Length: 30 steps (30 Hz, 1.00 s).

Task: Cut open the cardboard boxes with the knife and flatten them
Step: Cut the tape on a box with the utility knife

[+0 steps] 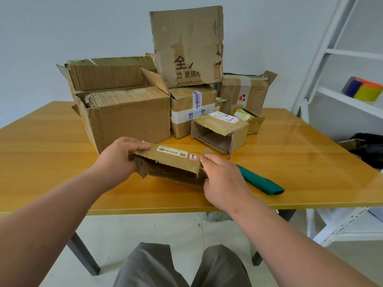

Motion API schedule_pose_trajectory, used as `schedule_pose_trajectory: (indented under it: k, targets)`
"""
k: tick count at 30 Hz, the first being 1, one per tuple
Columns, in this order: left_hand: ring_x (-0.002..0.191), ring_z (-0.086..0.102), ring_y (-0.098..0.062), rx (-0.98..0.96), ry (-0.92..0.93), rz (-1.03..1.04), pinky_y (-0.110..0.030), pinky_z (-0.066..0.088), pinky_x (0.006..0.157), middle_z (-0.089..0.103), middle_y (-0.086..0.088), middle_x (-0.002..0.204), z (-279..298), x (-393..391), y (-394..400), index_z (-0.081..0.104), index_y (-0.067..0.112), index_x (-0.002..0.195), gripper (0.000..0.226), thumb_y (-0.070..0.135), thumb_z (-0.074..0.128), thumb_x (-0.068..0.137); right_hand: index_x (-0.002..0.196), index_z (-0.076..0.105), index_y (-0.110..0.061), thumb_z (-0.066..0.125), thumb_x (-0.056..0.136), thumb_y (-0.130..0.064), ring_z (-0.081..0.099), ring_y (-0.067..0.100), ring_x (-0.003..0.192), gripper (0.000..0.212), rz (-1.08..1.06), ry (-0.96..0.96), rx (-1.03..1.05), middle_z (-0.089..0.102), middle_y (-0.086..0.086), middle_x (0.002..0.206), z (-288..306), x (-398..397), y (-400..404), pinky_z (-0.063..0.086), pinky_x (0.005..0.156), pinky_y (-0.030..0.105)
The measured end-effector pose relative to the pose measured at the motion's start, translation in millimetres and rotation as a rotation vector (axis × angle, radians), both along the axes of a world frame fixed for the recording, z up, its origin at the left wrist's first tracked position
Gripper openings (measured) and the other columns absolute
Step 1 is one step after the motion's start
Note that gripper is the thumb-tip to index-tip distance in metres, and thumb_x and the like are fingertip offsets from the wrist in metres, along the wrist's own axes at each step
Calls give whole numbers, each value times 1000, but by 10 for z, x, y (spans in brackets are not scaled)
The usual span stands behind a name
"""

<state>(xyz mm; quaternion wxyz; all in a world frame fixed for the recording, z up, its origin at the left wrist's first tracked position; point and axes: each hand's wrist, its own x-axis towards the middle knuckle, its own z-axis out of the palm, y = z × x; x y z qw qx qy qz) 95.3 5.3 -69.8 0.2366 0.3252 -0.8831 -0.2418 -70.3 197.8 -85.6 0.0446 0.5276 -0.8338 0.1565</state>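
This looks like a plain storeroom or back-office workspace. A glossy wood-grain table [62, 162] on dark metal legs carries a heap of used cardboard boxes [157, 96], taped and labelled from shipping. The walls are bare and pale grey, the floor light tile. At the right stands white slotted metal shelving [339, 96] holding a few colourful tape rolls [361, 91], beside a dark bag [371, 150].

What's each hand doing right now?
Left hand: grips the small box at its left end.
Right hand: grips the same box's right end.
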Motion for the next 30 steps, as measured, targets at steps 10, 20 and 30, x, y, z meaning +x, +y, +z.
schedule_pose_trajectory:
  k: [10,20,30]
  targets:
    - [132,35,-13,-382,-489,-73,-31,39,106,34,12,148,-84,208,32,56,34,130,43,35,59,88,159,12,-28,47,96,-9,3,14,152,75,176,-7,266,6,-7,167,-47,-23,-52,2,124,38]
    - [141,26,-19,-374,-713,-90,-49,7,120,33,6,149,-103,-84,165,28,43,147,64,68,10,90,146,43,-29,22,101,-59,31,23,143,58,134,-84,380,38,-1,153,-24,-51,-205,13,121,52]
    - [148,-16,-20,-145,-950,-246,-44,-4,121,-20,1,161,-240,-393,213,-13,24,154,73,61,14,97,158,-6,-32,11,105,-50,-17,11,150,59,225,-64,482,-17,-9,164,-194,-148,-239,-8,123,42]
